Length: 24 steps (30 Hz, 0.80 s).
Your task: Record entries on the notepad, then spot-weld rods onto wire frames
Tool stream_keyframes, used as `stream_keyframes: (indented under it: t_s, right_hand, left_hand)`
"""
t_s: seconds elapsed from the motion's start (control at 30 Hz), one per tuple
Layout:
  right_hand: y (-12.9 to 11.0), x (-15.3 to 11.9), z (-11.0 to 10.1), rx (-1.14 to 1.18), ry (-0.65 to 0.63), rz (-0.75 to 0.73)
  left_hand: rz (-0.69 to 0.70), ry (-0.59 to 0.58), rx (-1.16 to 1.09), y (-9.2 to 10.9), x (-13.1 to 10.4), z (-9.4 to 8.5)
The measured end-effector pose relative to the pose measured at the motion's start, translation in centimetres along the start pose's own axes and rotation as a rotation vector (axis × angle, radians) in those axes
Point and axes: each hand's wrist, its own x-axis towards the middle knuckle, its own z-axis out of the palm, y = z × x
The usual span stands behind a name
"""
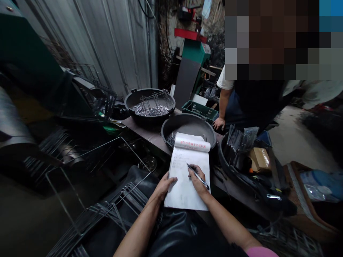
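A white notepad [184,185] with its top sheets rolled back lies tilted in front of me, some faint writing on its upper left. Gripping its left edge is my left hand [164,186], thumb on top of the page and the other fingers hidden beneath. My right hand [197,178] rests on the page, its fingers closed around a pen [199,176] whose tip points at the upper middle of the sheet. Red printed characters show upside down on the rolled part. Behind the pad's top edge sits a round black basin [191,123] with thin metal pieces inside.
Another black basin [154,94] holds metal pins and a wire frame. A green crate [199,109] stands behind. To the right, a black tub [223,157] carries rods and a taped package. Bent wire frames [118,203] lie at left. A co-worker's hand [219,123] leans on the bench.
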Motion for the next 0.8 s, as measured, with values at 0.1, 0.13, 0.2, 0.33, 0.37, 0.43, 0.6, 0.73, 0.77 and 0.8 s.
stream_keyframes:
  t_s: [0.1,0.13,0.2,0.33,0.37,0.43,0.6,0.73,0.77,0.8]
  right_hand:
    - [0.03,-0.08,-0.02,0.003,0.003,0.001]
    - [0.04,-0.1,-0.02,0.006,0.002,0.001]
    - [0.03,-0.16,-0.04,0.013,-0.002,0.003]
    - [-0.07,-0.29,-0.06,0.023,-0.004,0.009]
    - [-0.09,-0.31,-0.06,0.025,-0.004,0.01]
    - [-0.1,-0.33,-0.06,0.031,-0.005,0.01]
    - [0.2,-0.35,-0.03,0.03,-0.007,0.021]
    - [0.53,-0.39,0.0,0.04,-0.003,0.028]
    - [0.58,-0.4,0.0,0.046,-0.002,0.027]
    - [0.61,-0.42,0.0,0.052,-0.002,0.023]
  left_hand:
    - [0.0,0.001,-0.008,0.1,-0.11,0.1]
    - [0.001,0.001,-0.01,0.11,-0.13,0.1]
    - [0.003,0.001,-0.015,0.12,-0.12,0.08]
    - [-0.007,-0.003,-0.015,0.12,-0.11,0.05]
    - [-0.009,-0.001,-0.012,0.13,-0.12,0.06]
    - [-0.009,0.004,-0.003,0.18,-0.17,0.09]
    - [0.0,-0.002,0.015,0.26,-0.39,0.13]
    - [-0.029,0.006,0.012,0.1,-0.37,0.07]
    - [-0.029,0.006,0.006,0.05,-0.33,0.06]
    - [-0.029,0.004,-0.001,0.01,-0.29,0.06]
